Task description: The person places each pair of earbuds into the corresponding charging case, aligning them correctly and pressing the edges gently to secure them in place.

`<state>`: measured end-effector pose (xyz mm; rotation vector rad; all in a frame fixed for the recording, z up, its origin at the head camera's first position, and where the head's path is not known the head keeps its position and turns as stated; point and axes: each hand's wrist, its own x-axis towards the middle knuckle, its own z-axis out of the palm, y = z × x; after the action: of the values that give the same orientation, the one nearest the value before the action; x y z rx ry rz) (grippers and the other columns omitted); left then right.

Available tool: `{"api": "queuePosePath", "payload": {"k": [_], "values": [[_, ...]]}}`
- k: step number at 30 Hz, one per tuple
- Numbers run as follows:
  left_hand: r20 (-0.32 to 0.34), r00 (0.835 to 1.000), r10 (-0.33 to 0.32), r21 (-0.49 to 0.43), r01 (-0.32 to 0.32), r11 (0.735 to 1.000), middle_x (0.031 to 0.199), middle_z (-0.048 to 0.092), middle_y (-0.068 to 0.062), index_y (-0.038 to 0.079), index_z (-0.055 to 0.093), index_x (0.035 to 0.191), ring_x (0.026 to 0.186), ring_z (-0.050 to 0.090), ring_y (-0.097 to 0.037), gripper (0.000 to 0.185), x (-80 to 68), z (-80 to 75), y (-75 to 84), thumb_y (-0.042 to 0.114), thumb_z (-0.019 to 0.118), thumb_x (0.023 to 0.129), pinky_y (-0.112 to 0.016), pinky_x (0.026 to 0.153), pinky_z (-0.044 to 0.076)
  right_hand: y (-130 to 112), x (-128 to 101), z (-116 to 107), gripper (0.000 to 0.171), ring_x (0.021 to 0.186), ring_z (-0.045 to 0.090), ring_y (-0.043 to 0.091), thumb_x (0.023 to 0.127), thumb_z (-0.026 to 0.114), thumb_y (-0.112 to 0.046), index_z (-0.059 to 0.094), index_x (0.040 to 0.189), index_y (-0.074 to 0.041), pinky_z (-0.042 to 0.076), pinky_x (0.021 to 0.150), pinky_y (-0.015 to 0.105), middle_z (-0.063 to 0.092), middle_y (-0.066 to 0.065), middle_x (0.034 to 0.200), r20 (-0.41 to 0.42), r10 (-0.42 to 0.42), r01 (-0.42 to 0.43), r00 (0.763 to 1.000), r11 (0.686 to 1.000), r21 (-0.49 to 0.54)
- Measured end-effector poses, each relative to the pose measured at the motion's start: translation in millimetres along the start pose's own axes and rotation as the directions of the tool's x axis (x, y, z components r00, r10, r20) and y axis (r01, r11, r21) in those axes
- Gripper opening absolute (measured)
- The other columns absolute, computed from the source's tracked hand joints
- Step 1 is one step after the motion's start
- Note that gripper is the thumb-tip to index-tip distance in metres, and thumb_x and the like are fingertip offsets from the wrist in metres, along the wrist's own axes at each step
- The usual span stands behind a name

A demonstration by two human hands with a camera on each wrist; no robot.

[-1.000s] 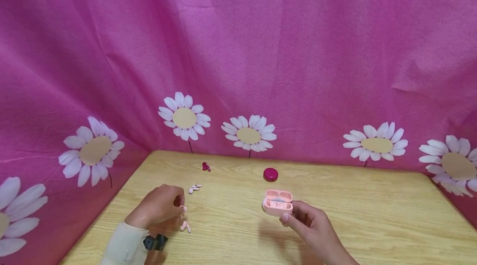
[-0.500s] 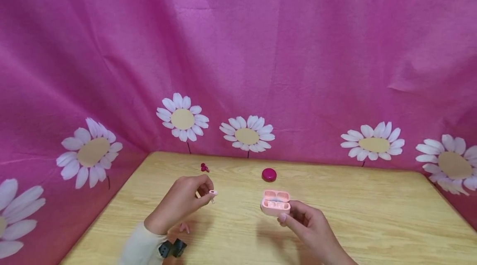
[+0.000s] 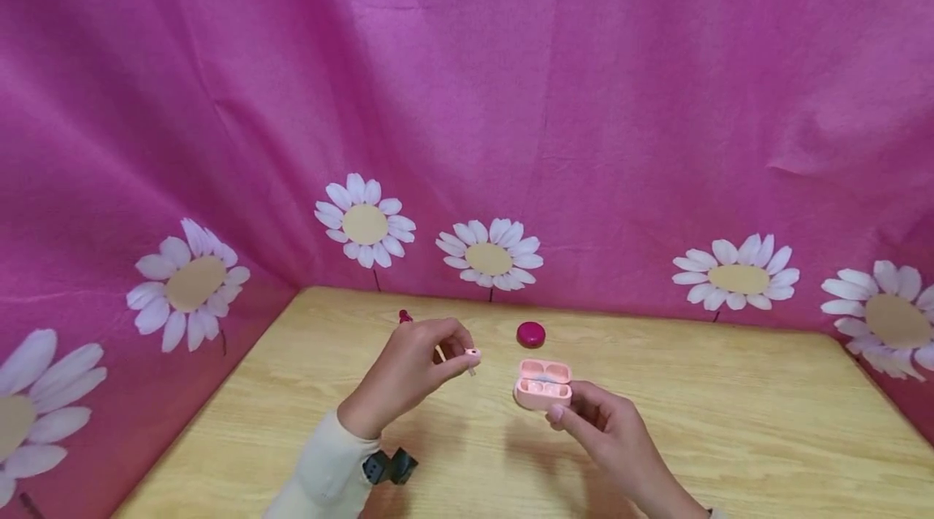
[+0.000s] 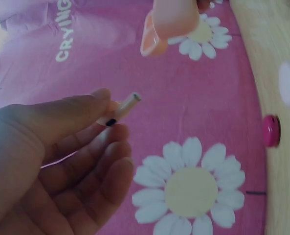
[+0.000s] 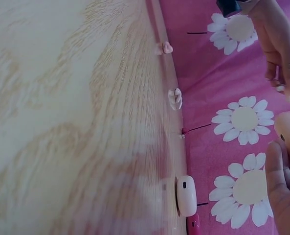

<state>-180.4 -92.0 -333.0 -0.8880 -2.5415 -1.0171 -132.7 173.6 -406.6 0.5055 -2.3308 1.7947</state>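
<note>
Pink earbud held beside its open charging case

A pink earbud (image 3: 471, 355) is pinched by the left hand (image 3: 412, 373), at nine o'clock of the open pink charging case (image 3: 543, 385), which is gripped by the right hand (image 3: 609, 438) above the bench (image 3: 730, 422).

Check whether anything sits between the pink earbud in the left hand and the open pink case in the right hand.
Nothing visible does. The left hand pinches the pink earbud in the air just left of the open pink case, which the right hand holds. The magenta round case lies behind, out of the gap.
</note>
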Motion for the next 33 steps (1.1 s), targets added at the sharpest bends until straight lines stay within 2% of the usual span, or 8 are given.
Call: {"api": "queuePosePath", "payload": {"k": [9,13,17,19,25,29,33], "values": [[-0.041,0.996,0.083,-0.097,-0.087,0.992,0.077,0.063,0.014,0.017,0.068,0.09,0.068,0.058,0.0,0.013,4.5,12.2,18.6,0.02,0.077,0.082,-0.019,0.065,0.053,-1,2,1,0.02,0.075,0.065,0.012,0.092,0.064,-0.006,0.065,0.108,0.005,0.056,0.065,0.031,0.067,0.009,0.083,0.017,-0.069,0.068,0.998,0.996,0.055],[-0.052,0.993,0.107,-0.112,-0.112,0.987,0.078,0.063,0.013,0.017,0.068,0.091,0.068,0.058,0.0,0.014,3.4,18.2,21.0,0.018,0.077,0.082,-0.018,0.066,0.053,-1,1,3,0.021,0.077,0.066,0.013,0.091,0.065,-0.009,0.065,0.109,0.003,0.057,0.068,0.032,0.068,0.01,0.087,0.031,-0.027,0.025,0.999,0.997,0.077],[-0.076,0.989,0.128,-0.104,-0.136,0.985,0.08,0.063,0.013,0.016,0.068,0.093,0.069,0.057,0.001,0.016,0.7,22.1,21.9,0.017,0.078,0.081,-0.018,0.066,0.053,-1,0,4,0.024,0.08,0.066,0.014,0.091,0.067,-0.013,0.066,0.111,0.0,0.057,0.07,0.034,0.069,0.012,0.091,0.045,0.015,-0.019,0.999,0.996,0.089],[-0.094,0.984,0.151,-0.101,-0.161,0.982,0.081,0.063,0.012,0.016,0.068,0.093,0.069,0.058,0.001,0.016,-0.2,23.9,21.6,0.017,0.078,0.081,-0.017,0.067,0.052,-1,-1,5,0.023,0.079,0.066,0.014,0.091,0.067,-0.013,0.066,0.111,0.0,0.057,0.07,0.034,0.069,0.012,0.09,0.051,0.0,-0.004,0.999,0.997,0.077],[-0.143,0.959,0.245,-0.091,-0.259,0.962,0.085,0.065,0.009,0.013,0.068,0.092,0.073,0.058,-0.001,0.015,0.2,30.2,19.7,0.017,0.077,0.082,-0.016,0.068,0.052,-3,-2,5,0.021,0.076,0.065,0.013,0.091,0.067,-0.014,0.067,0.108,-0.003,0.056,0.066,0.032,0.068,0.008,0.086,0.051,-0.008,0.005,0.999,0.999,0.046],[-0.15,0.946,0.288,-0.051,-0.299,0.953,0.085,0.065,0.008,0.014,0.069,0.092,0.074,0.059,-0.007,0.013,0.7,34.0,20.3,0.017,0.078,0.082,-0.014,0.065,0.05,-4,-2,4,0.024,0.077,0.064,0.014,0.09,0.068,-0.017,0.067,0.111,-0.004,0.055,0.065,0.031,0.069,0.008,0.088,0.046,0.02,-0.022,0.999,0.999,0.047],[-0.14,0.943,0.303,-0.02,-0.309,0.951,0.085,0.064,0.009,0.015,0.069,0.091,0.077,0.058,-0.007,0.012,0.8,36.2,22.8,0.016,0.077,0.083,-0.013,0.064,0.048,-4,-2,3,0.025,0.078,0.064,0.013,0.091,0.068,-0.016,0.067,0.112,-0.003,0.056,0.066,0.031,0.069,0.008,0.089,0.054,0.023,-0.026,0.998,0.998,0.049]]}}
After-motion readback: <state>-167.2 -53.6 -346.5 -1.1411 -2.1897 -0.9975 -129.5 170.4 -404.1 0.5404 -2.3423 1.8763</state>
